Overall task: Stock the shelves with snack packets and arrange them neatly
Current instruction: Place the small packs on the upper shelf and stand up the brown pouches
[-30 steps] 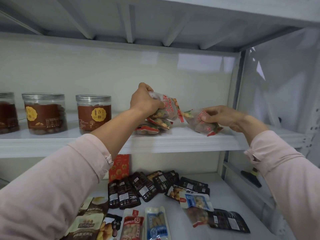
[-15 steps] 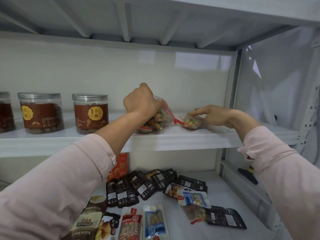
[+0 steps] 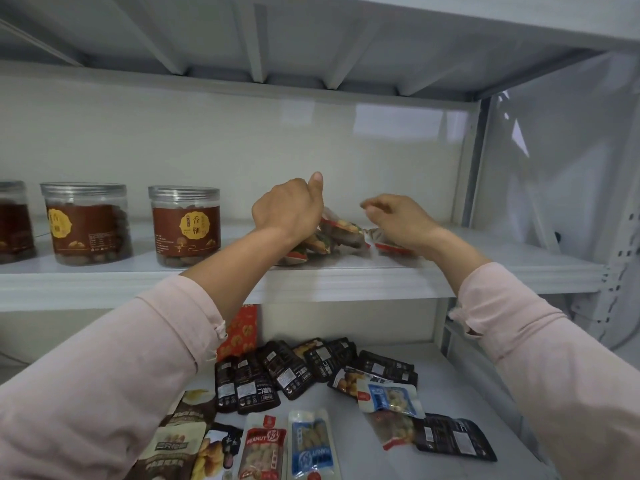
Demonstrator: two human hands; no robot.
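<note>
Several clear snack packets (image 3: 341, 233) with red edges and mixed nuts lie stacked on the middle shelf (image 3: 346, 275). My left hand (image 3: 287, 209) is curled over the left side of this stack with its thumb raised, and its fingers are hidden behind the packets. Another such packet (image 3: 389, 249) lies flat just to the right. My right hand (image 3: 398, 220) hovers over it with loosely curled fingers and holds nothing.
Three brown-labelled clear jars (image 3: 187, 226) (image 3: 86, 223) (image 3: 14, 223) stand to the left on the same shelf. On the lower shelf (image 3: 443, 375) lie several loose packets: black ones (image 3: 277, 372), a red peanut packet (image 3: 263, 445), blue ones (image 3: 311, 441). A shelf upright (image 3: 465, 168) bounds the right.
My right hand laid its packet flat on the shelf beside the stack and let go of it. My left hand pressed its packet down onto the stack.
</note>
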